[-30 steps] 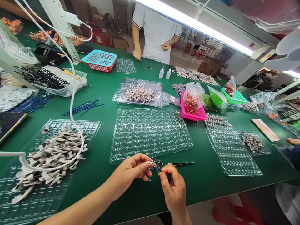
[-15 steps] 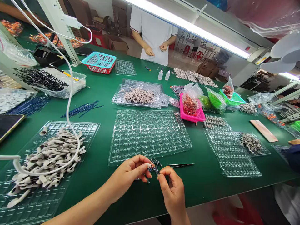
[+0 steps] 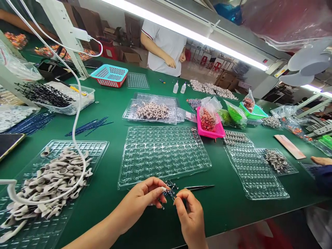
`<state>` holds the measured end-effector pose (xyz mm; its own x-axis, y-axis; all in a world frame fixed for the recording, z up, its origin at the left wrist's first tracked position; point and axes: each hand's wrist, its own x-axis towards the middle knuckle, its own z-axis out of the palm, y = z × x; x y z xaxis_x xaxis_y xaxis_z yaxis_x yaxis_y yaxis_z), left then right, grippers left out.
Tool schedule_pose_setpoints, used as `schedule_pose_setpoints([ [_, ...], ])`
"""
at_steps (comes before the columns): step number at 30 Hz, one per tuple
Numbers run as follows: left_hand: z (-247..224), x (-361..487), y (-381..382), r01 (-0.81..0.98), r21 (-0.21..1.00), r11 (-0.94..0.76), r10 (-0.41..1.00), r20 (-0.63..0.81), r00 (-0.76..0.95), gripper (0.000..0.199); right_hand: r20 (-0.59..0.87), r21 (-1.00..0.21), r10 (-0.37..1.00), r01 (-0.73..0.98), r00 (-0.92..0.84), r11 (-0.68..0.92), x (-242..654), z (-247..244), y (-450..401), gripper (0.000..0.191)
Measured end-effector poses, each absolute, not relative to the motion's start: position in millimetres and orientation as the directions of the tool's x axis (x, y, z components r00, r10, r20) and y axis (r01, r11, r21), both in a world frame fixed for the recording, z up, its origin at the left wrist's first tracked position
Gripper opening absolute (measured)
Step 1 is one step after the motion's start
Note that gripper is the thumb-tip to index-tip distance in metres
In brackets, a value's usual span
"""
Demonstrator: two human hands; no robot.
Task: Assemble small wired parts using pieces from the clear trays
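Note:
My left hand (image 3: 147, 199) pinches a small pale piece (image 3: 164, 188) between thumb and index finger, low in the middle of the view. Close on its right, my right hand (image 3: 188, 211) has thumb and index finger pressed together at a tiny dark part, too small to name. Small dark blue parts (image 3: 172, 188) lie on the green table (image 3: 233, 214) around and behind the fingertips. Metal tweezers (image 3: 199, 187) rest just beyond my right hand. Behind both hands is a clear tray (image 3: 166, 152) with rows of molded pockets.
A heap of grey-white pieces (image 3: 59, 173) on a tray is at left, crossed by a white cable (image 3: 77, 114). A pink basket (image 3: 211, 133) and another clear tray (image 3: 259, 176) are at right. A person in white (image 3: 166, 45) stands across the table.
The view has tilted slightly, so most things sit a little lower. My hands keep nearly the same pose. The person across has shifted left and lowered an arm.

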<state>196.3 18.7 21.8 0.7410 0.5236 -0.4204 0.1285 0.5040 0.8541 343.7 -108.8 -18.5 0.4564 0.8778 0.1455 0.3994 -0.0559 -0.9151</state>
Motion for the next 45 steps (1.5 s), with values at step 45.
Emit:
schedule_pose_setpoints([
  [45,12.9,194.6,6.2,0.178,0.970,0.165,0.559,-0.241,0.794,0.020,0.382,-0.831,0.857,0.534,0.345,0.155,341.9,-14.3,-111.5,0.017],
])
